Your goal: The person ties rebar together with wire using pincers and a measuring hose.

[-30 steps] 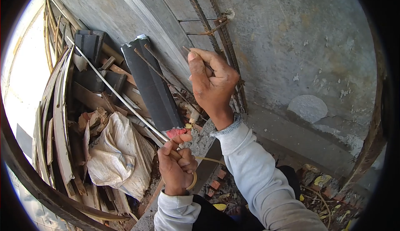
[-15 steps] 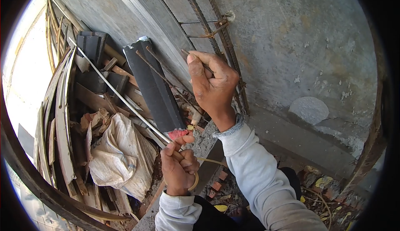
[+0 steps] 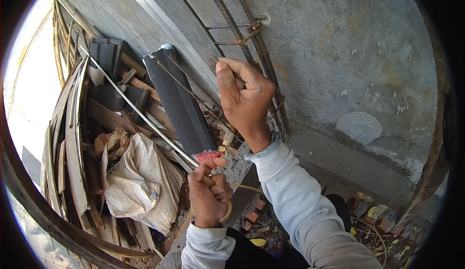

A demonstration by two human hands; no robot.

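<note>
Rusted rebar (image 3: 252, 46) runs vertically against the grey concrete wall (image 3: 339, 41). Right hand (image 3: 246, 99) is clenched around a bar of this rebar, thumb extended upward along it. Left hand (image 3: 209, 196) is closed on the lower end of a long pale rod (image 3: 140, 111), which slants up and left across a dark board (image 3: 177, 99). White sack (image 3: 138, 181) and stacked timber scraps (image 3: 72, 123) lie left of the hands.
</note>
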